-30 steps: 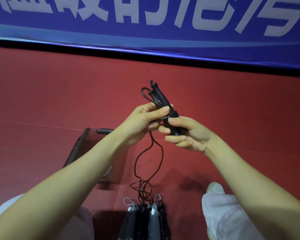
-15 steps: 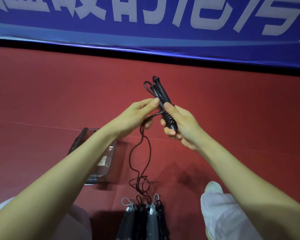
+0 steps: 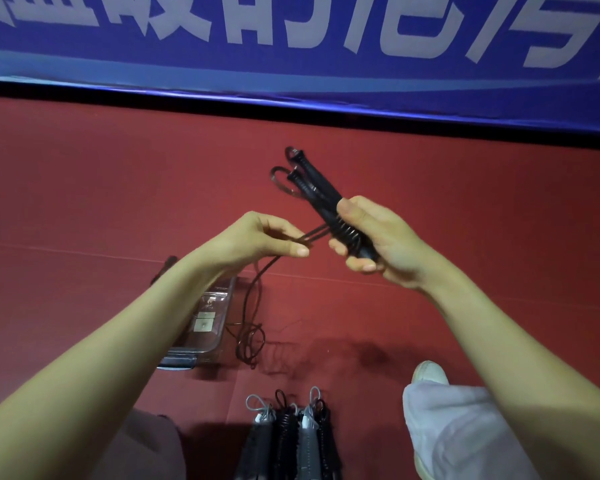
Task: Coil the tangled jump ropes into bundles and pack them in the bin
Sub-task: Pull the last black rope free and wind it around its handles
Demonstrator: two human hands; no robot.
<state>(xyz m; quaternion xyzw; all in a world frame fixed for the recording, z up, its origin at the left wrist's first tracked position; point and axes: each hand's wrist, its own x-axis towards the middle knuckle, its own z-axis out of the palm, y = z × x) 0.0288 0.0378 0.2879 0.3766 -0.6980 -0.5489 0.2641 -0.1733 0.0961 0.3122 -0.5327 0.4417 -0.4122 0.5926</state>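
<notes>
Since the earlier frame the left hand (image 3: 257,237) has drawn away from the right hand (image 3: 381,237). Head view: right grips black ribbed jump-rope handles (image 3: 317,188); left pinches thin black cord (image 3: 250,303), slack trailing beside clear plastic bin (image 3: 207,351). Cord judged light, limp; hold at handles.

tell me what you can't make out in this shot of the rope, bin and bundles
Head view:
- Clear bin: the left forearm covers most of it; contents unreadable.
- Wound bundles: cut off by the bottom edge; full count unknown.
- Handles: lower ends hidden inside the right hand.
- Rope: blurred where the left hand pinches it; floor tangle too thin to trace.
</notes>
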